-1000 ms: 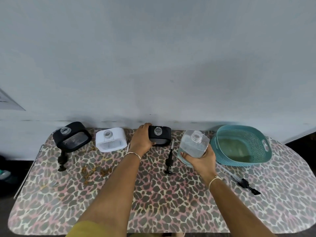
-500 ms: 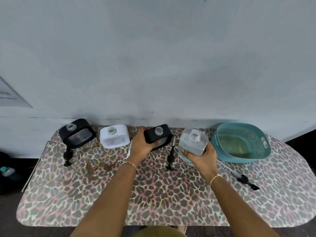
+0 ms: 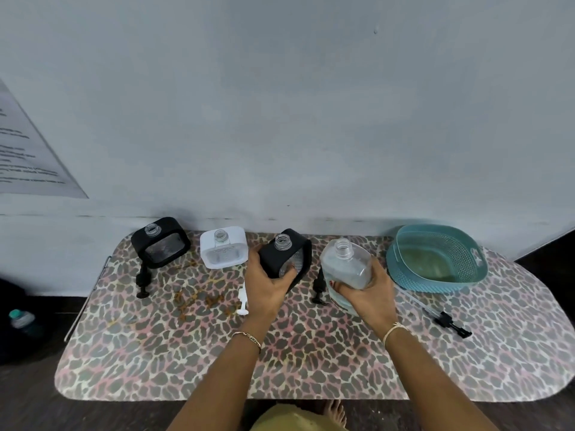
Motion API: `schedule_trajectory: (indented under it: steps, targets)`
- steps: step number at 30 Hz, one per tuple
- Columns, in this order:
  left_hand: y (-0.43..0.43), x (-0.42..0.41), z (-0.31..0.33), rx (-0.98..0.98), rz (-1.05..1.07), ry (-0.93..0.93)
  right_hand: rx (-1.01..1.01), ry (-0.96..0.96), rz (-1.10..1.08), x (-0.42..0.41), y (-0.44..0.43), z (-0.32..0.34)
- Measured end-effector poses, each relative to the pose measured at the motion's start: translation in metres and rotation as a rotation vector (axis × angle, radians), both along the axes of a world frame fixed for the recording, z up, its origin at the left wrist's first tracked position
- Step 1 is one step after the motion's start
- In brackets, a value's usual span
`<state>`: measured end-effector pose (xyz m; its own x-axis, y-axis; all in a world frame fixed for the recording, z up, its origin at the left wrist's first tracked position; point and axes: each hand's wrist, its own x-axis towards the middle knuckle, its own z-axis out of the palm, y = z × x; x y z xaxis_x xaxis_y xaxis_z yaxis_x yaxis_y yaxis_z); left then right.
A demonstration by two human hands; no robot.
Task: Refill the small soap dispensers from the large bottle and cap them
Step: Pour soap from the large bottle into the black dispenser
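left hand [image 3: 267, 286] wrapped around a black soap dispenser [image 3: 287, 258], tipped over to the right, its clear neck open with no cap. right hand [image 3: 368, 290] gripping the big clear bottle [image 3: 347, 269] from below, also open at the top, also leaning a bit. both bottles side by side, near each other but not touching, above the leopard-print table [image 3: 311, 353].

more small dispensers at the back by the wall [image 3: 280, 119] — another black dispenser [image 3: 160, 242] on the far left and a white dispenser [image 3: 223, 248] just beside it, both uncapped and standing on the table.

pump tops lying loose on the table: a black pump [image 3: 143, 283] in front of the far-left dispenser, a white pump [image 3: 242, 301] just left of the left hand, a second black pump [image 3: 320, 287] between the two hands, and a long-tube pump [image 3: 435, 314] off to the right, near the teal basket [image 3: 466, 262].

basket in the back right corner of the table. some brown crumbly bits [image 3: 199, 298] scattered on the table left of the white pump. thin bracelets on both wrists. a sheet of paper [image 3: 28, 157] stuck on the wall at the far left — words too blurry to read.
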<state>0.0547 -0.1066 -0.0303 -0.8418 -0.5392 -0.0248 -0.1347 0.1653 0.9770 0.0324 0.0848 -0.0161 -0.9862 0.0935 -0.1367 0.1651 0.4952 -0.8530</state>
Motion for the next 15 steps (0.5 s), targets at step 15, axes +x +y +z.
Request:
schedule_trajectory:
  steps: [15]
  targets:
    - [0.007, 0.015, 0.002, -0.278, -0.016, 0.031, 0.519, 0.101, 0.246, 0.012, -0.003, 0.052]
